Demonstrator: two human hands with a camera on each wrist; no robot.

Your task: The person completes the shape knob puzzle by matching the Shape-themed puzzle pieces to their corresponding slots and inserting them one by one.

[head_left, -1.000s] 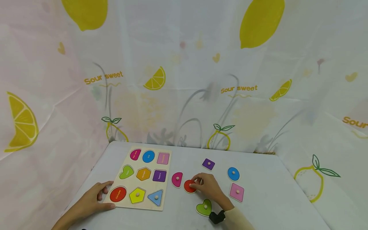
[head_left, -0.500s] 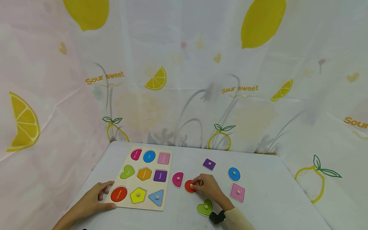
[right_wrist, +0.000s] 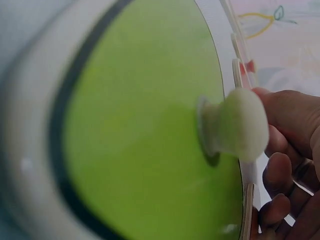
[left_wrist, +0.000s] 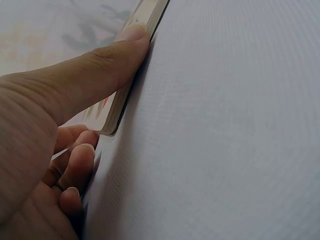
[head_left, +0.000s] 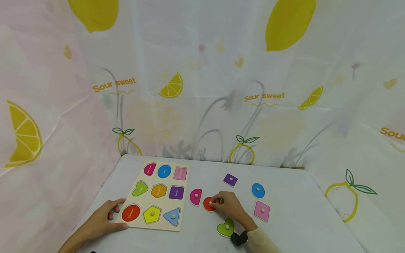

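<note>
My left hand (head_left: 102, 218) holds the near left corner of a wooden shape puzzle board (head_left: 158, 225), thumb along the front edge and fingers at the left side. The left wrist view shows the thumb (left_wrist: 100, 67) against the board's edge (left_wrist: 117, 112), with the other fingers curled beside the corner. My right hand (head_left: 229, 203) pinches the knob of a red circle piece (head_left: 207, 204), which lies on the table right of the board. A green heart piece (head_left: 224, 229) lies just below the right wrist; its knob (right_wrist: 242, 125) and green face fill much of the right wrist view.
Between board and red circle lies a magenta half-round piece (head_left: 195, 196). Farther back and right are a purple piece (head_left: 229, 180), a blue oval piece (head_left: 257, 190) and a pink piece (head_left: 260, 211). A yellow pentagon (head_left: 148, 216) and blue triangle (head_left: 171, 219) with knobs sit in the board.
</note>
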